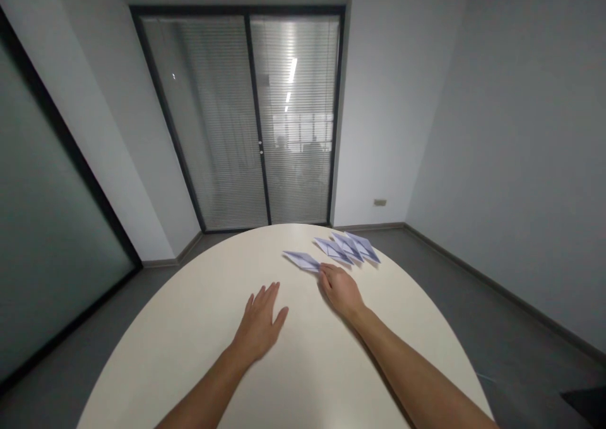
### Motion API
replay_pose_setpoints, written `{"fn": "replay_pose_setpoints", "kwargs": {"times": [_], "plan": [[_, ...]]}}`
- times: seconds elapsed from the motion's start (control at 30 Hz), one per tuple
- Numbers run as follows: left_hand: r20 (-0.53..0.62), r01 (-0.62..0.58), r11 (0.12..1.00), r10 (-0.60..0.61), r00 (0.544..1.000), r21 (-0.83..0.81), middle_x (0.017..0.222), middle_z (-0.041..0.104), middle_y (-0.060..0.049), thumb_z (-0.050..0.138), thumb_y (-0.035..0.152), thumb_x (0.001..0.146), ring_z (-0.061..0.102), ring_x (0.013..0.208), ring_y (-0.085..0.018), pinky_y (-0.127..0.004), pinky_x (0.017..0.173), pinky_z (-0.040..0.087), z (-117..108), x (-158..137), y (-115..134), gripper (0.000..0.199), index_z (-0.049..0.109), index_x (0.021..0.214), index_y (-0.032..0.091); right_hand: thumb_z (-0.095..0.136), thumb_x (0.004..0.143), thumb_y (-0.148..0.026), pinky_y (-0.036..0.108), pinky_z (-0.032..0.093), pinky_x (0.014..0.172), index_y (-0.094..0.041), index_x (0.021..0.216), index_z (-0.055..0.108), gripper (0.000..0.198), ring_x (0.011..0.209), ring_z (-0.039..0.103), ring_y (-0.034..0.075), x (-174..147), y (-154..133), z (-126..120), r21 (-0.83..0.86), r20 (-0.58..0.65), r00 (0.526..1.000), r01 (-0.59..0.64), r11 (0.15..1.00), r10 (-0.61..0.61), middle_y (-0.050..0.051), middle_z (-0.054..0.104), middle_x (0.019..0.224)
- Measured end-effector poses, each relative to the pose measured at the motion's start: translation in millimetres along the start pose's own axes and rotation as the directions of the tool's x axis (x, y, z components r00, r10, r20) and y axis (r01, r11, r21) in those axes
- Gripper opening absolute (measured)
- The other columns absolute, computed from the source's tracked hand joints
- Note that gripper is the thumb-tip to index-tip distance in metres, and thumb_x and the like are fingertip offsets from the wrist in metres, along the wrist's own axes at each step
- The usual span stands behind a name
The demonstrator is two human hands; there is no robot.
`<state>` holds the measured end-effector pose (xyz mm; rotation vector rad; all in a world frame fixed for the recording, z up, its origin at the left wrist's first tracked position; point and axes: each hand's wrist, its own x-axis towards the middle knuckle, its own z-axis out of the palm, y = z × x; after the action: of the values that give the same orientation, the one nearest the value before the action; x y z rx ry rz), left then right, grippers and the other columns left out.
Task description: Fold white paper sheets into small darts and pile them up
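Note:
My right hand is closed on the near right end of a folded paper piece, pale bluish-white with long pointed ends. Just beyond it, three similar folded papers lie side by side in an overlapping row: a left one, a middle one and a right one. To the left, my left hand rests palm down on or just above the tabletop, fingers stretched out and thumb apart, holding nothing. The fingertips of the right hand partly hide the end of the paper they grip.
A round cream table fills the foreground, its curved edge falling off to the grey floor. Behind it stand glazed panels with blinds. A wall socket sits low on the back wall. Frosted glass borders the left side.

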<state>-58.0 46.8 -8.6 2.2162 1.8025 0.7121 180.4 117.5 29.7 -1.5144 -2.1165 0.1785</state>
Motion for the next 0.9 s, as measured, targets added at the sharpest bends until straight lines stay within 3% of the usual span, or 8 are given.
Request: {"fn": "replay_pose_setpoints", "kwargs": {"times": [0.13, 0.23, 0.33, 0.47, 0.67, 0.8, 0.9], "plan": [[-0.257, 0.114, 0.938, -0.204, 0.945, -0.327, 0.164, 0.020, -0.017, 0.046, 0.047, 0.098, 0.036, 0.145, -0.028, -0.047, 0.117, 0.034, 10, 18, -6, 0.080, 0.001, 0.158, 0.020, 0.042, 0.099, -0.036, 0.036, 0.051, 0.093, -0.020, 0.118, 0.071, 0.038, 0.112, 0.064, 0.024, -10, -3, 9, 0.421, 0.021, 0.996, 0.073, 0.904, -0.090, 0.009, 0.070, 0.124], [-0.274, 0.107, 0.856, -0.277, 0.921, -0.506, 0.152, 0.041, -0.018, 0.048, 0.044, 0.097, 0.058, 0.126, -0.024, -0.042, 0.104, 0.048, 15, 29, -7, 0.077, 0.004, 0.157, 0.023, 0.051, 0.091, -0.028, 0.033, 0.052, 0.089, -0.022, 0.113, 0.072, 0.032, 0.106, 0.066, 0.022, -15, -3, 15, 0.547, 0.043, 0.991, 0.085, 0.833, -0.129, 0.006, 0.072, 0.118], [-0.267, 0.094, 0.818, -0.291, 0.919, -0.568, 0.129, 0.060, -0.015, 0.052, 0.043, 0.095, 0.066, 0.110, -0.022, -0.038, 0.093, 0.054, 16, 32, -5, 0.072, 0.016, 0.154, 0.022, 0.053, 0.082, -0.017, 0.029, 0.050, 0.084, -0.021, 0.104, 0.071, 0.028, 0.093, 0.066, 0.019, -15, -3, 19, 0.531, 0.004, 0.995, 0.083, 0.843, -0.101, 0.004, 0.074, 0.105], [-0.275, 0.091, 0.812, -0.297, 0.914, -0.577, 0.126, 0.060, -0.013, 0.054, 0.040, 0.092, 0.066, 0.106, -0.022, -0.039, 0.090, 0.055, 15, 32, 1, 0.067, 0.026, 0.151, 0.022, 0.055, 0.081, -0.017, 0.026, 0.047, 0.074, -0.021, 0.093, 0.066, 0.017, 0.080, 0.064, 0.018, -11, -1, 17, 0.437, -0.007, 0.999, 0.038, 0.899, -0.038, 0.002, 0.072, 0.086], [-0.239, 0.130, 0.818, -0.311, 0.920, -0.560, 0.129, 0.058, -0.014, 0.050, 0.035, 0.093, 0.065, 0.108, -0.023, -0.042, 0.096, 0.054, 17, 36, -1, 0.065, 0.026, 0.151, 0.021, 0.051, 0.093, -0.027, 0.026, 0.045, 0.078, -0.025, 0.096, 0.067, 0.017, 0.089, 0.067, 0.019, -7, 2, 7, 0.337, 0.021, 0.993, 0.101, 0.936, -0.115, 0.002, 0.074, 0.095], [-0.333, 0.077, 0.921, -0.215, 0.918, -0.383, 0.147, 0.044, -0.015, 0.048, 0.034, 0.094, 0.046, 0.136, -0.027, -0.046, 0.113, 0.041, 20, 40, -8, 0.054, 0.039, 0.146, 0.020, 0.047, 0.097, -0.033, 0.025, 0.041, 0.068, -0.026, 0.101, 0.063, 0.018, 0.076, 0.066, 0.018, -4, 6, 5, 0.308, -0.004, 0.998, 0.058, 0.950, -0.060, 0.001, 0.072, 0.084], [-0.398, 0.011, 0.978, -0.095, 0.912, -0.210, 0.155, 0.034, -0.013, 0.049, 0.032, 0.094, 0.036, 0.143, -0.030, -0.049, 0.116, 0.037, 21, 41, -14, 0.041, 0.057, 0.132, 0.019, 0.043, 0.099, -0.036, 0.025, 0.037, 0.062, -0.026, 0.103, 0.057, 0.018, 0.066, 0.062, 0.018, -2, 10, 6, 0.348, -0.015, 0.999, 0.052, 0.936, -0.050, -0.001, 0.067, 0.072]]}}
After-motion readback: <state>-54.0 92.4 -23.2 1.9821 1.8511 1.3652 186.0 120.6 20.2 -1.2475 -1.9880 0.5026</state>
